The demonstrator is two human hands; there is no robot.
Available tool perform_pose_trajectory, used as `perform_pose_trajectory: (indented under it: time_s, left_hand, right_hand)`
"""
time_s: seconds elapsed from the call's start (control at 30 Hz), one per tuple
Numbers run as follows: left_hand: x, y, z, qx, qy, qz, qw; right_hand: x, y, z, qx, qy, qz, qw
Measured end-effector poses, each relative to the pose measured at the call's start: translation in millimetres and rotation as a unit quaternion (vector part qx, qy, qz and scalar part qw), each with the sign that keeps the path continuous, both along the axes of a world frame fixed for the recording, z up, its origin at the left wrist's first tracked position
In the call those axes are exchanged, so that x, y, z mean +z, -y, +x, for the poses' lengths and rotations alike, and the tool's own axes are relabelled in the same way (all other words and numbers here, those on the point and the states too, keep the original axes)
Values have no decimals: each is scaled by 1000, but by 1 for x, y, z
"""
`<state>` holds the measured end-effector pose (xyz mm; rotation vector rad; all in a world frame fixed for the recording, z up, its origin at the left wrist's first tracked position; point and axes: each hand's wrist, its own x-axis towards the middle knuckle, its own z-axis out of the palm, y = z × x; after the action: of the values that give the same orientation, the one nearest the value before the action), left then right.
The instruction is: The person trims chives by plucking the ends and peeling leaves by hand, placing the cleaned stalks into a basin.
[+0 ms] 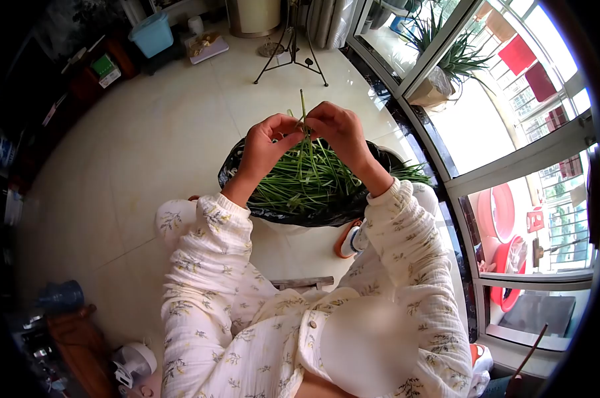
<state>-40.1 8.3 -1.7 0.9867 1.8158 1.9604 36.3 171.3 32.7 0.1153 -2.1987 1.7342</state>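
My left hand [271, 140] and my right hand [338, 128] meet over a heap of long green chives [306, 179]. Both pinch thin chive stalks [303, 103] between thumb and fingers; one tip sticks up above the hands and more strands hang below. How many stalks are held, I cannot tell. The heap lies in a black plastic bag [316, 217], spread open like a basin liner between my knees. Some leaf ends [412, 173] reach over its right side.
A black tripod stand [290, 60] stands on the tiled floor beyond the bag. Sliding glass doors [439, 159] run along the right. At the back left are a blue bin [151, 34] and a low tray [208, 48]. A wooden stool edge [304, 283] shows beneath me.
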Motion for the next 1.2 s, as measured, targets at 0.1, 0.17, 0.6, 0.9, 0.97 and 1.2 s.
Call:
perform_pose_trajectory:
  time_s: [0.1, 0.17, 0.6, 0.9, 0.97, 1.2]
  left_hand:
    - [-5, -1, -3, 16, 47, -18, 999]
    - [-9, -1, -4, 32, 36, -37, 998]
    - [-25, -14, 6, 36, 16, -38, 998]
    - [-20, -19, 6, 76, -55, -33, 995]
    - [-16, -17, 8, 87, -107, -43, 990]
    - [-19, -9, -3, 119, -47, -9, 992]
  right_hand:
    - [-15, -1, 0, -28, 37, 3, 999]
    - [-28, -8, 0, -19, 47, 20, 998]
    - [-35, -14, 14, -3, 52, 51, 997]
    - [-26, -12, 15, -36, 48, 107, 992]
    - [-26, -10, 14, -42, 10, 143, 989]
    - [-17, -17, 15, 30, 24, 158, 987]
